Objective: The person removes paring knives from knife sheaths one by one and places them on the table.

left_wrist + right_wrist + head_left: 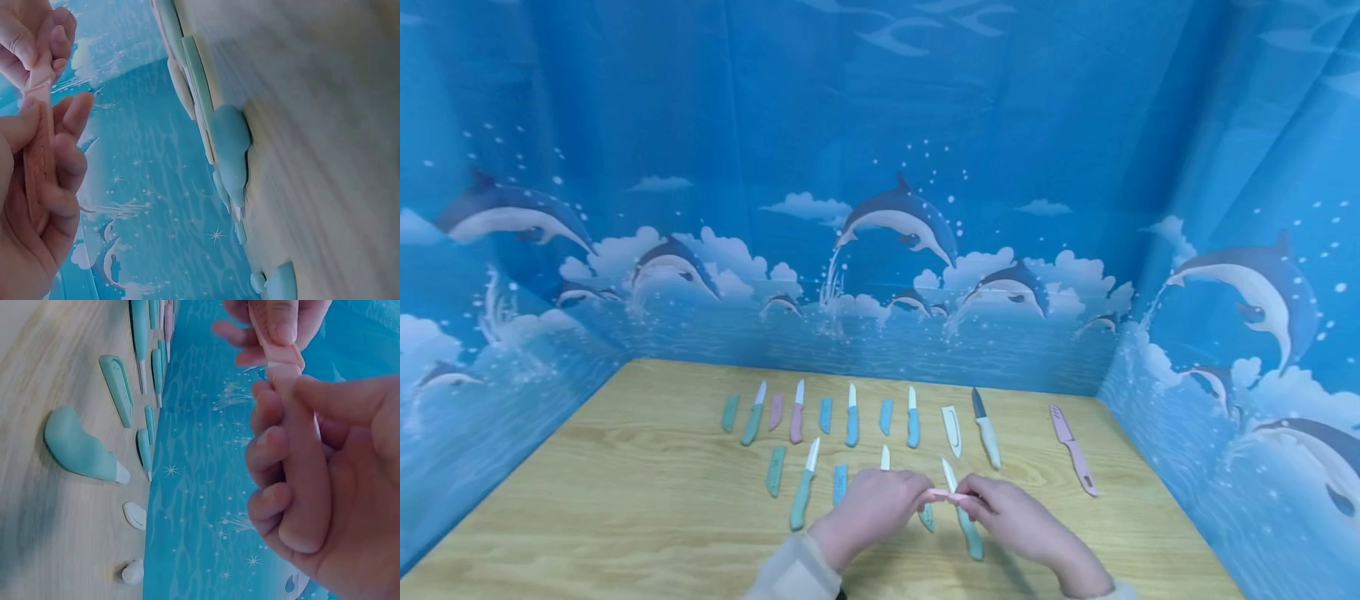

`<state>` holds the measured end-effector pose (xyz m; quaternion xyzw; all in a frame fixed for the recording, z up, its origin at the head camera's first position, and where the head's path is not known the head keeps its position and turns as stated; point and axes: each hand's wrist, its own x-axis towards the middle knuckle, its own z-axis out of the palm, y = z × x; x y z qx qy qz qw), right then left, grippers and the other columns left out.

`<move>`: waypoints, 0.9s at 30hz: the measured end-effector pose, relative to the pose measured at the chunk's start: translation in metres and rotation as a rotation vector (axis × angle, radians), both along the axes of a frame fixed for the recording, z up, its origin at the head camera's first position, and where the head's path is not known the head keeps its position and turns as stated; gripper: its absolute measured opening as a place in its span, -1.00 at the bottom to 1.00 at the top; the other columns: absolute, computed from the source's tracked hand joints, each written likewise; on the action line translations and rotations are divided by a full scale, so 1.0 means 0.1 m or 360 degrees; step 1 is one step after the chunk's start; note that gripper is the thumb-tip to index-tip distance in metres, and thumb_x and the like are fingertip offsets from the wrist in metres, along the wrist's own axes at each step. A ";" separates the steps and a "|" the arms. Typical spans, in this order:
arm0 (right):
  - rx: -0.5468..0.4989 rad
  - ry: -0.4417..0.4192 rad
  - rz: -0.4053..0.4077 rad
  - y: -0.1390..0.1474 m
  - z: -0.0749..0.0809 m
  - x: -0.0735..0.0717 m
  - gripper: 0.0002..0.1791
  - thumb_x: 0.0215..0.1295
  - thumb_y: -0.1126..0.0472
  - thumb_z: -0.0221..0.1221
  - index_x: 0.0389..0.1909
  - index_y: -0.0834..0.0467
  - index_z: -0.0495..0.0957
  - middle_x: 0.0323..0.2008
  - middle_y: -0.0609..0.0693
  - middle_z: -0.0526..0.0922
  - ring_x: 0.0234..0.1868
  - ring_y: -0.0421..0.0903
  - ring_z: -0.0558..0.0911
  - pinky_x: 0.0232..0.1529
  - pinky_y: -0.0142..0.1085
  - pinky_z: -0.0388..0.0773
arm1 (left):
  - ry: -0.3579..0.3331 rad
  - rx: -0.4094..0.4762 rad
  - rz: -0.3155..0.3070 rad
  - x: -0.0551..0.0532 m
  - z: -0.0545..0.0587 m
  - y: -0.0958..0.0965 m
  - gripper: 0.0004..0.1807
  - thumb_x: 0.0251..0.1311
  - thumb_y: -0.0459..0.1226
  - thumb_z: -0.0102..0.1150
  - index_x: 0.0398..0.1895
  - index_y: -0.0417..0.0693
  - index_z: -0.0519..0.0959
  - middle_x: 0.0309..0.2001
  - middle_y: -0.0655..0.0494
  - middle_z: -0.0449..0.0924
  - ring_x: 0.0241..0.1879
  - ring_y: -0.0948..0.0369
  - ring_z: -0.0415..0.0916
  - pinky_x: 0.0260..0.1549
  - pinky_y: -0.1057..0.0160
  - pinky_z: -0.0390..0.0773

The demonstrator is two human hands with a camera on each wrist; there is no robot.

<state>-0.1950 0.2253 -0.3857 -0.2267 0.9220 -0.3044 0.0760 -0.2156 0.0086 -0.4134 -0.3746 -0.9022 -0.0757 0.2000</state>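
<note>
In the head view my left hand (880, 502) and right hand (1018, 518) meet above the table, with a pink knife between them. The left wrist view shows my left fingers curled round its pink blade sheath (39, 159), which has raised markings. My right hand grips the pink handle (304, 481), seen in the right wrist view. Handle and sheath meet end to end; the blade is almost wholly hidden. Just below the hands lie a green knife (967, 532) and a green sheath (927, 520). My left hand partly covers another light-bladed knife (885, 457).
Farther back on the wooden table (647, 467) lies a row of knives and sheaths, including a blue knife (852, 423) and a white knife (988, 437). A sheathed pink knife (1075, 454) lies at the right. Dolphin-printed curtains (895, 100) surround the table.
</note>
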 end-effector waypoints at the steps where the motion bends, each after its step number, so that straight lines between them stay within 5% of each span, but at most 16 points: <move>1: -0.0001 -0.0001 0.0011 0.00 -0.01 0.00 -0.71 0.46 -0.04 0.01 -0.21 0.08 0.54 -0.51 -0.13 0.48 -0.57 -0.32 0.31 -0.54 -0.36 0.35 | 0.0006 -0.0002 0.0006 0.02 0.00 0.00 -0.73 0.38 0.01 -0.04 -0.35 0.18 0.60 -0.56 0.42 0.53 -0.68 0.51 0.23 -0.70 0.56 0.16; 4: -0.0009 0.0016 0.0061 -0.01 -0.03 -0.01 -0.69 0.44 -0.07 0.03 -0.22 0.09 0.56 -0.54 -0.20 0.44 -0.57 -0.36 0.30 -0.54 -0.38 0.35 | -0.0012 0.0010 0.0041 0.07 -0.01 -0.01 -0.67 0.40 0.03 -0.10 -0.40 0.16 0.58 -0.64 0.41 0.42 -0.71 0.48 0.14 -0.73 0.55 0.11; 8: -0.0021 0.0100 0.0120 -0.02 -0.05 -0.02 -0.65 0.42 -0.10 0.04 -0.24 0.10 0.59 -0.56 -0.25 0.42 -0.56 -0.40 0.31 -0.50 -0.42 0.37 | -0.0195 0.0038 0.0095 0.11 0.00 -0.02 -0.62 0.42 0.06 -0.16 -0.42 0.13 0.56 -0.67 0.40 0.29 -0.71 0.45 0.09 -0.73 0.53 0.14; 16: -0.0033 0.0236 0.0169 -0.01 -0.05 -0.02 -0.66 0.43 -0.07 0.04 -0.29 0.06 0.66 -0.55 -0.27 0.51 -0.55 -0.44 0.37 -0.45 -0.45 0.44 | -0.0510 0.0145 0.0036 0.13 0.04 -0.03 -0.57 0.44 0.07 -0.20 -0.43 0.12 0.58 -0.56 0.38 0.52 -0.62 0.45 0.32 -0.57 0.47 0.39; 27: -0.0015 0.0129 0.0101 0.00 0.01 0.00 -0.62 0.36 -0.13 0.10 -0.26 0.07 0.69 -0.55 -0.22 0.55 -0.59 -0.41 0.36 -0.50 -0.44 0.43 | -0.0611 0.0116 -0.0009 0.15 0.09 -0.04 -0.58 0.42 0.08 -0.18 -0.37 0.12 0.60 -0.50 0.36 0.57 -0.56 0.44 0.40 -0.47 0.44 0.48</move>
